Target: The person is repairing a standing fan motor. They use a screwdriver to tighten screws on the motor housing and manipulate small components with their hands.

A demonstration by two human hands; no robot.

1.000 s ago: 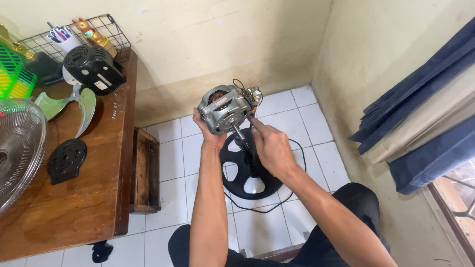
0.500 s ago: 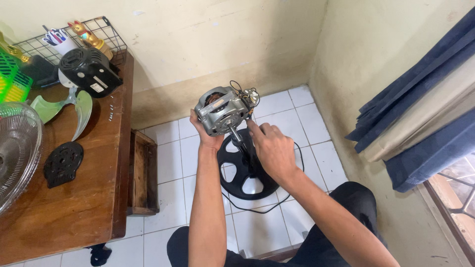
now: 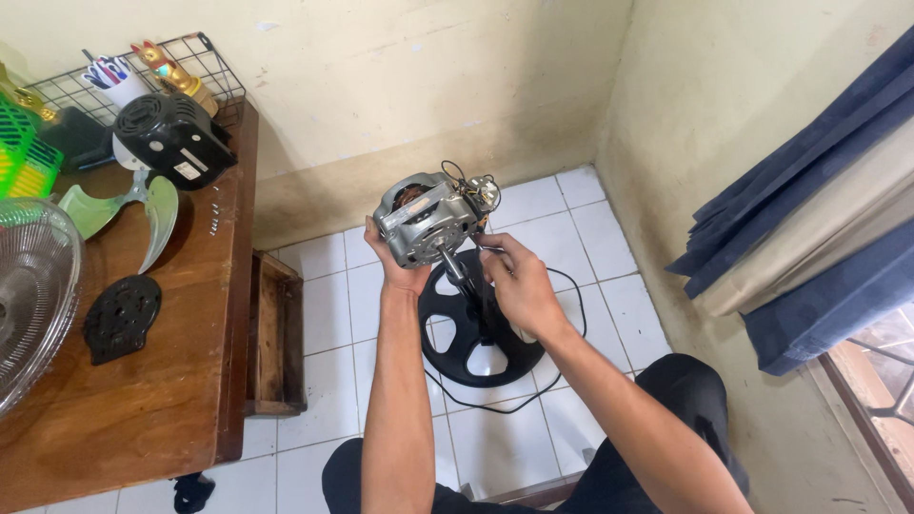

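The wooden table (image 3: 181, 381) runs off the frame's left edge, cutting off the clear fan grille (image 3: 29, 295) on it. Below your arms, the black round fan base (image 3: 466, 338) is partly hidden. You hold the grey fan motor (image 3: 424, 219) above it: your left hand (image 3: 405, 271) is clamped underneath, your right hand (image 3: 519, 286) pinches beside its wires, fingertips hard to make out.

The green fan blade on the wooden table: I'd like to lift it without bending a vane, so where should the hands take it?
Judging by its shape, grip the fan blade at its central hub, from above. It lies flat on the table, and the thin curved vanes spread outward and look flexible, while the hub is the thick, stiff part.
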